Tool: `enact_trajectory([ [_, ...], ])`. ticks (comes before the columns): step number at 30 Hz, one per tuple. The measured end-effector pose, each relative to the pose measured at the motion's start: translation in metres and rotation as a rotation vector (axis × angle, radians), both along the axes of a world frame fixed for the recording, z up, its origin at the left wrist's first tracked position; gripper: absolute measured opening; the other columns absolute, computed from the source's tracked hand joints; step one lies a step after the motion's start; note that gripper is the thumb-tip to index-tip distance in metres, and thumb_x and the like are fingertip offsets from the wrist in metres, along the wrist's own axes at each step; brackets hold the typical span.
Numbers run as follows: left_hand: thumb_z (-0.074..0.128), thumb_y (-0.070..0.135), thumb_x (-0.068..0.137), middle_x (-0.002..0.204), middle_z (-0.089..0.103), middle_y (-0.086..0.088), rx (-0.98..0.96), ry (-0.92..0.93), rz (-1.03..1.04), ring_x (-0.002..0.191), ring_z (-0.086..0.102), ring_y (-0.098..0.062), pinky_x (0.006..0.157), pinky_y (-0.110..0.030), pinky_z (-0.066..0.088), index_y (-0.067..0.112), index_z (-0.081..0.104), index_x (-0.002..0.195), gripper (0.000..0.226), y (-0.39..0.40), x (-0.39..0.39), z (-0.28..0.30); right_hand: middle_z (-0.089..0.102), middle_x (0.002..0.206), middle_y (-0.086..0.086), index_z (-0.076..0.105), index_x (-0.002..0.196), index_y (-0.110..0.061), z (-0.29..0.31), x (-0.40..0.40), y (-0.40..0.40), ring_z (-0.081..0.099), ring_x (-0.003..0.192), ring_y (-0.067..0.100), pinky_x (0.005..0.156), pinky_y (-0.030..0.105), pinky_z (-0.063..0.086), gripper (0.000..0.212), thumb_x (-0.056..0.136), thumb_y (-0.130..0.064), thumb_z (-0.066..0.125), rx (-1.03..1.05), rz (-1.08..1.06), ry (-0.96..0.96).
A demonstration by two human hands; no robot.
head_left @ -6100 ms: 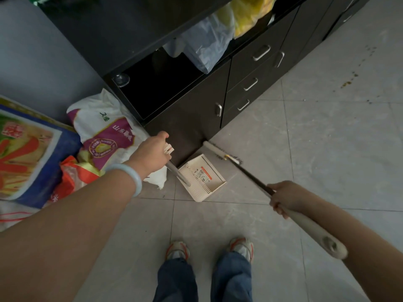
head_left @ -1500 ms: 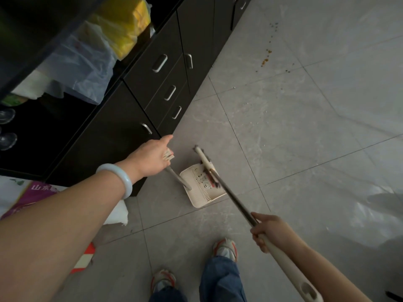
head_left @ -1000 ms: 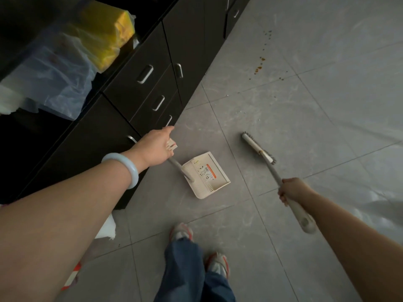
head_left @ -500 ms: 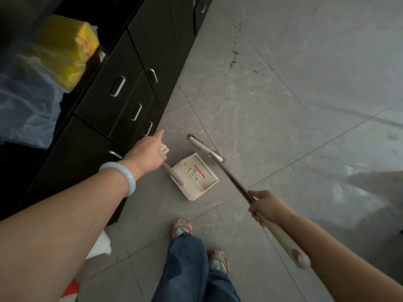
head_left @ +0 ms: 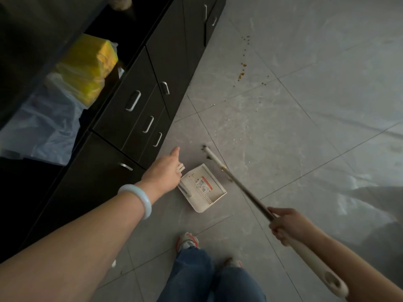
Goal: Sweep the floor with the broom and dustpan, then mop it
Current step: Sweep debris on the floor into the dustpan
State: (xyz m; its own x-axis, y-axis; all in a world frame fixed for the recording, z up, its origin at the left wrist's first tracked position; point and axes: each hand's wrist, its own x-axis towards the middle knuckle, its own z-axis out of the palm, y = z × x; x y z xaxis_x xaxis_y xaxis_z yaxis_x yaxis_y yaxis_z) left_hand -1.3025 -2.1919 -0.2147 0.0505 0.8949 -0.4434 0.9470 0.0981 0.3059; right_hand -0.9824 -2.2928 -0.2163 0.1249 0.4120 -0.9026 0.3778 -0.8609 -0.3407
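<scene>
A cream dustpan (head_left: 204, 188) with a red label sits on the grey tile floor (head_left: 305, 127) beside the dark cabinet. My left hand (head_left: 164, 171) grips the top of its upright handle, thumb stretched forward. My right hand (head_left: 287, 224) holds the broom's long handle where metal meets the cream grip. The broom head (head_left: 212, 156) lies on the floor just beyond the pan's far right edge. Brown crumbs (head_left: 241, 73) and pale specks (head_left: 234, 139) are scattered ahead.
A dark cabinet (head_left: 139, 110) with several handled drawers runs along the left. A yellow bag (head_left: 89, 66) and a clear plastic bag (head_left: 41, 125) sit in its open shelf. My feet (head_left: 187, 241) in jeans stand just behind the pan.
I have stepped forward along the cabinet with the dustpan. The broom swung out to the right a second ago and has come back, its head now beside the pan's far edge.
</scene>
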Motion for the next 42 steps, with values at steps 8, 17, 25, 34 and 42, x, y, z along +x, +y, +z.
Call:
enact_trajectory([
  [8, 0.062, 0.017, 0.09, 0.128, 0.061, 0.001, 0.03, -0.042, -0.028, 0.113, 0.06, -0.02, 0.096, -0.036, 0.049, 0.021, 0.017, 0.152, 0.077, 0.054, 0.022, 0.001, 0.056, 0.056, 0.013, 0.063, 0.103, 0.007, -0.045, 0.054, 0.113, 0.049, 0.044, 0.023, 0.048, 0.032, 0.051, 0.023, 0.082, 0.008, 0.054, 0.08, 0.086, -0.215],
  [17, 0.066, 0.022, 0.087, 0.124, 0.062, -0.005, -0.058, 0.036, -0.03, 0.111, 0.06, -0.025, 0.095, -0.043, 0.05, 0.023, 0.016, 0.153, 0.083, 0.123, 0.056, 0.003, 0.056, 0.059, 0.013, 0.062, 0.113, -0.009, -0.027, 0.055, 0.093, 0.052, 0.042, 0.017, 0.045, 0.025, 0.044, 0.037, 0.081, 0.007, 0.057, -0.041, 0.006, 0.183],
  [25, 0.064, 0.02, 0.089, 0.124, 0.063, 0.012, -0.084, -0.037, 0.014, 0.113, 0.06, -0.012, 0.098, -0.034, 0.048, 0.028, 0.014, 0.153, 0.081, 0.125, 0.048, 0.004, 0.051, 0.05, 0.013, 0.046, 0.133, -0.019, -0.026, 0.094, 0.153, 0.046, 0.036, 0.019, 0.037, 0.022, 0.039, 0.059, 0.082, 0.01, 0.051, 0.035, 0.0, 0.038],
  [34, 0.066, 0.021, 0.088, 0.123, 0.063, 0.012, -0.083, -0.042, 0.035, 0.115, 0.058, -0.011, 0.099, -0.034, 0.047, 0.028, 0.015, 0.153, 0.082, 0.143, 0.04, -0.001, 0.053, 0.058, 0.003, 0.051, 0.067, -0.011, -0.058, 0.041, 0.141, 0.052, 0.039, 0.009, 0.048, 0.023, 0.05, 0.023, 0.082, 0.005, 0.054, -0.08, 0.209, 0.058],
  [42, 0.066, 0.02, 0.089, 0.122, 0.063, 0.013, -0.082, -0.068, 0.019, 0.112, 0.06, -0.01, 0.098, -0.033, 0.047, 0.028, 0.015, 0.153, 0.082, 0.132, 0.033, -0.001, 0.049, 0.051, 0.016, 0.051, 0.118, -0.013, -0.024, 0.061, 0.14, 0.042, 0.04, 0.02, 0.038, 0.024, 0.037, 0.044, 0.083, 0.013, 0.051, -0.039, -0.14, 0.292],
])
